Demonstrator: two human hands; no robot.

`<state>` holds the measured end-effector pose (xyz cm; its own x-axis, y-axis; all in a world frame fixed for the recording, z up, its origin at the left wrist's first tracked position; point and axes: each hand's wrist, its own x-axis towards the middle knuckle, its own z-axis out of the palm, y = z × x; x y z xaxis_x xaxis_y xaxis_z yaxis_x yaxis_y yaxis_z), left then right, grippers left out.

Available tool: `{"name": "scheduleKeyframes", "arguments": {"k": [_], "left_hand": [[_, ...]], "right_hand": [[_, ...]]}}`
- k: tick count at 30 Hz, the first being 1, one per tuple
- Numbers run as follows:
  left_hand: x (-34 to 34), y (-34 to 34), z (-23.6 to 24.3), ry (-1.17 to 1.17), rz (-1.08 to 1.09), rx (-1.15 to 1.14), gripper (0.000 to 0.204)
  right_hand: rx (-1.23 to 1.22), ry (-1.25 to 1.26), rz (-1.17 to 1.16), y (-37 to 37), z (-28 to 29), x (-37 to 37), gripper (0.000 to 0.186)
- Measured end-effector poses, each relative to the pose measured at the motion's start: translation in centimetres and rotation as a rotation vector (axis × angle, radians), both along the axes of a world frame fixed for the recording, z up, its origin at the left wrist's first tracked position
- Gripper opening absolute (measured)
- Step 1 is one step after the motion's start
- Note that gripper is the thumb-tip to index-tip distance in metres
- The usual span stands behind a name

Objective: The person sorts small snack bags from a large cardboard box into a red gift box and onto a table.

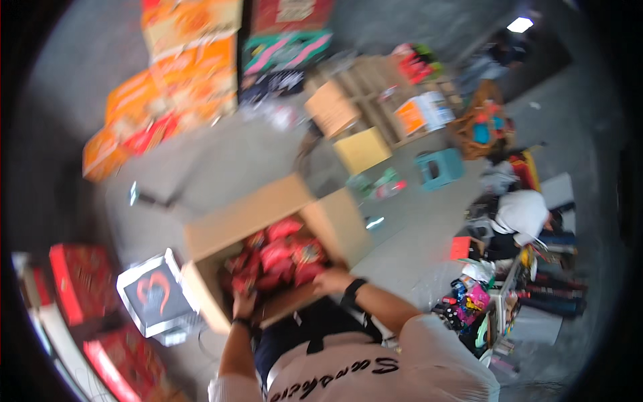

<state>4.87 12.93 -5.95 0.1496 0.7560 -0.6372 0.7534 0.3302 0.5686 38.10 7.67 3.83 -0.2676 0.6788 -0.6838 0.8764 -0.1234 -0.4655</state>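
In front of my body is an open cardboard box (pixel 248 213), its flaps folded outward, with several shiny red packets (pixel 278 253) heaped inside. My left hand (pixel 244 305) is at the box's near left corner, its fingers pointing inward beside the packets. Over the near right part of the rim lies my right hand (pixel 333 281), fingertips close to the packets. Both hands are smeared by motion, so whether their fingers grip the cardboard or a packet cannot be made out. Each wrist has a dark band.
Left of the box stands a black-and-white carton (pixel 155 295) with a red heart shape; red cartons (pixel 82 281) lie beyond it. Orange cartons (pixel 194 74) are stacked at the back left. A teal stool (pixel 439 167) stands right of a wooden pallet (pixel 375 84). Another person (pixel 522 214) bends among clutter at right.
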Motion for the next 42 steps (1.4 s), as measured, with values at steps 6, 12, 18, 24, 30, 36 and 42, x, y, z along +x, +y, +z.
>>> {"name": "scheduleKeyframes", "arguments": {"k": [6,12,18,24,30,36,42], "left_hand": [[-0.6,-2.4,0.5,0.103,0.206,0.001,0.093],[-0.1,-2.6,1.9,0.088,0.376,-0.015,0.105],[-0.1,-1.4,0.7,-0.173,0.493,-0.130,0.104],[1.4,4.5,2.7,-0.490,0.749,0.064,0.097],[-0.8,2.7,0.1,-0.233,0.576,0.236,0.092],[-1.2,1.6,1.1,-0.101,0.230,0.010,0.087],[-0.8,2.4,3.0,-0.007,0.196,-0.134,0.086]], "right_hand": [[-0.048,-0.230,-0.079,6.9,-1.3,0.4,0.058],[-0.140,-0.301,-0.204,8.1,-4.9,-2.2,0.102],[-0.153,-0.270,-0.458,8.5,-5.0,-4.6,0.099],[-0.013,0.408,-1.246,9.5,-10.7,-1.3,0.059],[0.315,0.694,-1.290,11.9,-5.6,-4.8,0.063],[0.730,0.208,-0.250,11.4,-5.4,-8.6,0.021],[0.765,-0.090,0.172,15.3,-6.3,-14.3,0.022]]}}
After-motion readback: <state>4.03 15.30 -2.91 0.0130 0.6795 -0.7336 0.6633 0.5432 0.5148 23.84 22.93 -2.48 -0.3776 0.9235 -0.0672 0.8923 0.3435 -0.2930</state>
